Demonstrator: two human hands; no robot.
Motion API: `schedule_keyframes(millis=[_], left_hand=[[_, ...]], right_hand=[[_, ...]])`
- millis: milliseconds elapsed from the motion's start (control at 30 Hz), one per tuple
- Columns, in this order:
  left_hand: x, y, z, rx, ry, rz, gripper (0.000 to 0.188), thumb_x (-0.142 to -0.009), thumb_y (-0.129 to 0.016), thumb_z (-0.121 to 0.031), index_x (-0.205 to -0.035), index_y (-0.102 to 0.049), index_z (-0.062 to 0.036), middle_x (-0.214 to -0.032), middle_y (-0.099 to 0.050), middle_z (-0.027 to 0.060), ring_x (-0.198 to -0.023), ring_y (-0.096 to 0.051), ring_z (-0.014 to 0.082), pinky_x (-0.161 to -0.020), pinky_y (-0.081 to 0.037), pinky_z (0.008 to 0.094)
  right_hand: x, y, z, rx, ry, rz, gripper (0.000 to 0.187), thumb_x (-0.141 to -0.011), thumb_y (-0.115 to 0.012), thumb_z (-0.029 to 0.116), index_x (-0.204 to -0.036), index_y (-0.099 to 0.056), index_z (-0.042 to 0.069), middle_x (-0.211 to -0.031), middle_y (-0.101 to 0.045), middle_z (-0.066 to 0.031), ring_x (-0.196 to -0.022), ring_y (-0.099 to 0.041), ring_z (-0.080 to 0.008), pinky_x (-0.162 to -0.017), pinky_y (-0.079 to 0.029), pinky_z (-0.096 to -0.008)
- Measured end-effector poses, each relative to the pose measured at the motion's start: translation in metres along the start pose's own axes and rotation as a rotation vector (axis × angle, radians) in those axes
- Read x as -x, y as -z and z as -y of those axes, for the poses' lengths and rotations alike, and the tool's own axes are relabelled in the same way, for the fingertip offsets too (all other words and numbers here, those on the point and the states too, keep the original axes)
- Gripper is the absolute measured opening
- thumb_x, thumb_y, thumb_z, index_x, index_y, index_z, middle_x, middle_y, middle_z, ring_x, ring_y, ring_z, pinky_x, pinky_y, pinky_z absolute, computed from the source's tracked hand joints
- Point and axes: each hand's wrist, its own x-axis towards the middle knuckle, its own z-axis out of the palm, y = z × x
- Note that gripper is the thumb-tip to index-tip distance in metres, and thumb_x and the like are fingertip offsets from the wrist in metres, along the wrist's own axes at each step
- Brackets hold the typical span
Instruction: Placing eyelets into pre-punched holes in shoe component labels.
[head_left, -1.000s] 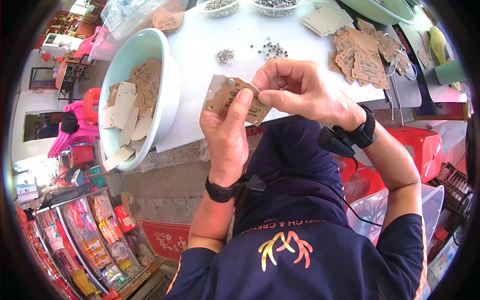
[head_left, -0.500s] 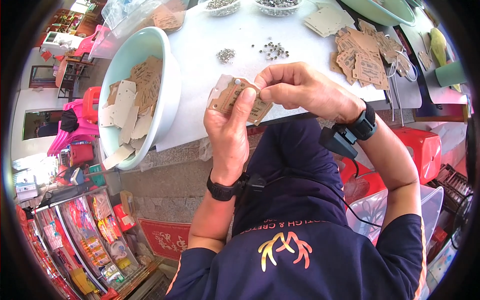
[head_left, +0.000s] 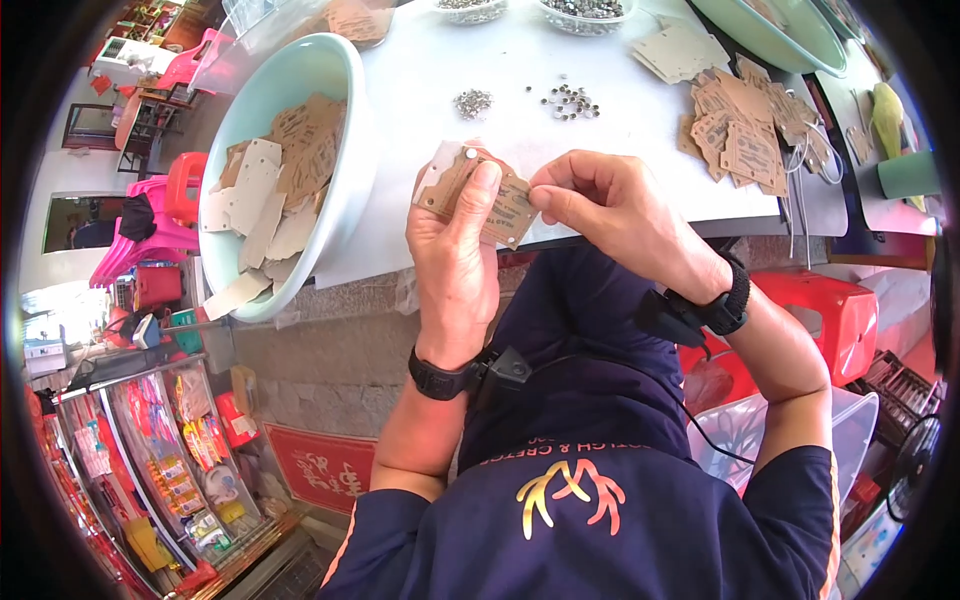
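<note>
My left hand (head_left: pixel 455 265) holds a small brown cardboard card (head_left: pixel 512 212) with dark print, its thumb pressed flat on the face. A pale grey card edge (head_left: pixel 437 175) shows behind it on the left. One round silver stud (head_left: pixel 471 154) sits at the card's top edge, and small holes show near its corners. My right hand (head_left: pixel 625 205) is closed in a pinch, thumb and forefinger meeting at the card's right corner. Whatever lies between those fingertips is hidden. Beyond the card lie a small heap of silver metal pieces (head_left: pixel 473 103) and a scatter of dark-centred metal rings (head_left: pixel 572 103).
A pale green basin (head_left: pixel 355 150) of brown and grey cards stands left on the white table (head_left: pixel 420 60). Tubs of metal pieces (head_left: pixel 590 12) sit at the back. Right are stacked cards (head_left: pixel 735 125), white cords (head_left: pixel 800 160) and another basin (head_left: pixel 800 40). A red stool (head_left: pixel 830 310) stands beside me.
My right fingertips have slid off the card's face to its right corner, uncovering more print. My left hand keeps its hold. The whole view has shifted slightly.
</note>
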Motion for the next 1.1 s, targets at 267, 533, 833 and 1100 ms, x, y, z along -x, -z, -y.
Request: schedule_keyframes(millis=[267,533,833,1100], left_hand=[[0.011,-0.005,-0.011,0.07,0.069,0.047,0.03,-0.092,-0.064,-0.01,-0.12,-0.056,-0.0019,-0.104,-0.063,0.0043,-0.093,-0.061,0.0113,-0.084,-0.05,0.0286],[0.012,0.0,-0.009,0.149,0.121,0.152,0.027,-0.091,-0.064,-0.009,-0.117,-0.06,-0.0017,-0.106,-0.065,0.0056,-0.096,-0.061,0.0135,-0.086,-0.051,0.0318],[0.014,0.005,-0.014,0.092,0.177,0.219,0.024,-0.092,-0.059,-0.01,-0.115,-0.059,-0.0044,-0.103,-0.063,0.0053,-0.095,-0.061,0.015,-0.085,-0.051,0.0331],[0.017,0.009,-0.017,-0.022,0.204,0.155,0.019,-0.091,-0.064,-0.01,-0.108,-0.063,-0.0015,-0.097,-0.065,0.0029,-0.088,-0.06,0.0091,-0.079,-0.05,0.0265]], right_hand=[[0.006,-0.003,0.003,0.121,0.062,-0.008,0.023,-0.096,-0.056,0.019,-0.094,-0.061,-0.003,-0.066,-0.055,-0.0035,-0.06,-0.047,-0.0084,-0.053,-0.041,-0.0283],[0.013,0.001,0.011,0.094,0.032,0.02,0.021,-0.096,-0.055,0.018,-0.095,-0.06,-0.003,-0.068,-0.055,-0.0024,-0.062,-0.048,-0.0078,-0.055,-0.042,-0.0269],[0.016,0.005,0.013,0.03,-0.053,0.074,0.02,-0.095,-0.056,0.018,-0.095,-0.061,-0.001,-0.068,-0.055,0.0002,-0.062,-0.048,-0.0053,-0.055,-0.042,-0.0246],[0.013,0.004,0.014,0.041,-0.095,0.088,0.018,-0.094,-0.059,0.017,-0.094,-0.061,0.0,-0.067,-0.059,-0.0002,-0.062,-0.052,-0.0043,-0.054,-0.043,-0.0235]])
